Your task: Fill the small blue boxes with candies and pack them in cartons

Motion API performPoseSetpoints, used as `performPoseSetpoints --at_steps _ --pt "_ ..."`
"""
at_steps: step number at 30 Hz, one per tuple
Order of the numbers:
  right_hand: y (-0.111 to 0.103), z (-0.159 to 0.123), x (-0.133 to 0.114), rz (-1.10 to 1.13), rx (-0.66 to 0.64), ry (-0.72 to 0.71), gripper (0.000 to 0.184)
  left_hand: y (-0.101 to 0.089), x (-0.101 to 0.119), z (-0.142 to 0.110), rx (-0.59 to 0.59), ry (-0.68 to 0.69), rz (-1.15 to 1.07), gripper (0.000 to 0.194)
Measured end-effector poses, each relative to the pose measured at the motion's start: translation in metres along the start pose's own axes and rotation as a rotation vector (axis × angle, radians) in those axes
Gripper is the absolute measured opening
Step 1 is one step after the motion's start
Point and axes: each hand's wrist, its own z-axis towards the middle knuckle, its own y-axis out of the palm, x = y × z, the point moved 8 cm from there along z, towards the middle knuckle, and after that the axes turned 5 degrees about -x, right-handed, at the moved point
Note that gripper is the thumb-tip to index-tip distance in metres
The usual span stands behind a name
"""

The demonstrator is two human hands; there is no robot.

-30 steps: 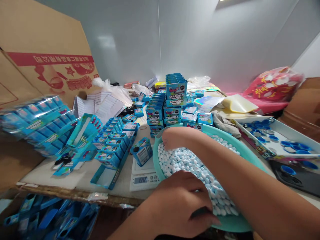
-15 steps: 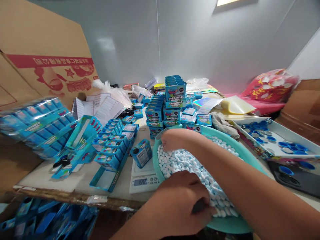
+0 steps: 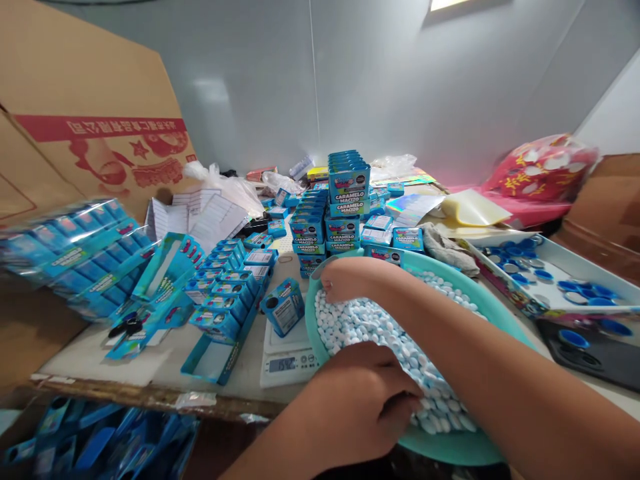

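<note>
A turquoise basin [image 3: 467, 450] full of small white and pale blue candies [image 3: 367, 320] stands before me. My left hand [image 3: 370, 393] is over its near side, fingers curled together close to the candies; whatever they hold is hidden. Reaching across the basin, my right hand [image 3: 345, 279] is at the far left rim with its fingers bent down at the candies. Those fingers are closed as far as they show, and their contents cannot be seen. Left of the basin, a small blue box [image 3: 284, 307] stands upright on a white scale [image 3: 286, 365] with a lit display.
Stacked blue boxes [image 3: 349, 183] rise behind the basin. A display tray [image 3: 205, 360] with rows of boxes stands left, beside wrapped packs [image 3: 75, 260]. On the right are a white tray [image 3: 555, 293] of blue lids and a dark phone [image 3: 600, 363]. A cardboard carton [image 3: 100, 73] borders the left.
My left hand has shifted slightly left and its fingers have moved a little over the candies. My right hand stays at the far rim. The view has moved very slightly.
</note>
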Motion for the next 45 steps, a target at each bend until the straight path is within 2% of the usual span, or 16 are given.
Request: performPoseSetpoints --at_steps 6,8,10,12,14,18,20,23,28,31,36,38,39,41,43,45 --pt "0.000 0.000 0.000 -0.004 0.008 -0.005 0.035 0.000 0.002 0.001 0.012 0.001 0.011 0.019" --pt "-0.001 -0.002 -0.001 -0.006 0.013 -0.008 0.035 -0.001 0.003 0.000 0.064 0.026 -0.023 0.018" --pt "-0.002 -0.003 -0.002 -0.008 0.013 -0.019 0.035 -0.009 0.005 -0.005 0.171 0.085 -0.098 0.015" --pt "-0.002 -0.001 -0.002 -0.012 0.004 -0.032 0.036 -0.026 0.002 -0.015 0.316 0.145 -0.155 0.014" --pt "0.000 0.003 -0.001 -0.020 -0.016 -0.033 0.037 -0.050 -0.009 -0.030 0.471 0.130 -0.104 0.014" --pt "0.001 0.009 0.002 -0.030 -0.007 -0.050 0.040 -0.105 -0.045 -0.068 0.760 -0.103 0.201 0.013" --pt "0.001 0.009 0.004 -0.022 0.016 -0.059 0.041 -0.124 -0.064 -0.083 0.835 -0.216 0.272 0.014" --pt "0.001 0.008 0.006 -0.004 0.024 -0.054 0.039 -0.134 -0.089 -0.094 0.847 -0.327 0.287 0.019" --pt "0.000 0.004 0.005 0.011 0.017 -0.045 0.036 -0.131 -0.116 -0.095 0.802 -0.385 0.326 0.022" --pt "0.000 0.003 0.004 0.006 0.009 -0.037 0.036 -0.127 -0.123 -0.092 0.755 -0.374 0.321 0.021" --pt "-0.002 0.000 0.003 -0.016 -0.002 -0.029 0.038 -0.129 -0.095 -0.117 1.006 -0.271 0.471 0.014" --pt "-0.002 0.000 0.003 -0.021 -0.009 -0.029 0.038 -0.119 -0.084 -0.125 1.011 -0.249 0.560 0.009" --pt "-0.001 0.000 0.003 -0.021 -0.012 -0.027 0.038 -0.111 -0.081 -0.128 0.981 -0.244 0.594 0.007" --pt "0.000 0.002 0.004 -0.017 -0.010 -0.025 0.037 -0.094 -0.084 -0.132 0.881 -0.242 0.627 0.018" --pt "0.001 0.004 0.005 -0.007 0.000 -0.025 0.038 -0.077 -0.096 -0.135 0.753 -0.274 0.634 0.027" --pt "0.002 0.007 0.006 0.003 0.008 -0.028 0.040 -0.062 -0.115 -0.135 0.598 -0.362 0.615 0.025"
